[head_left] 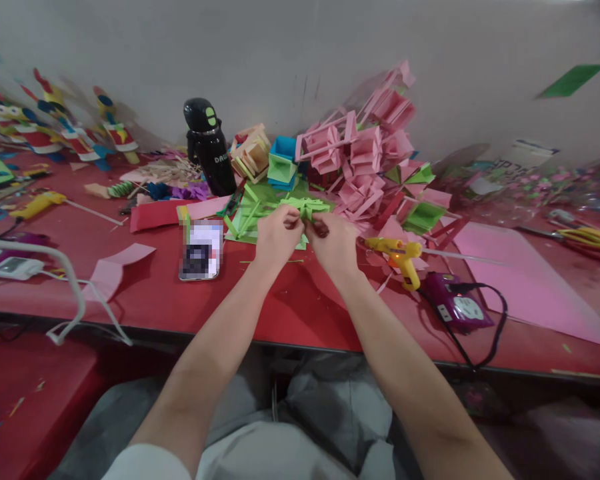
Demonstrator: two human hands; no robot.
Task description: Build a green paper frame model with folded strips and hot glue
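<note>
Both hands meet over the middle of the red table, fingers pinched on a folded light-green paper piece. My left hand grips its left side. From the right, my right hand pinches it close by. The fingertips partly hide the piece where they hold it. Beneath and behind lie flat green paper sheets and green strips. Just right of my right hand rests a yellow glue gun with a clear glue stick poking out of its back.
A black bottle stands behind a phone. Folded pink paper pieces pile up against the wall. A purple power strip with a cable sits near the front edge, beside a pink sheet. Paper figures stand far left.
</note>
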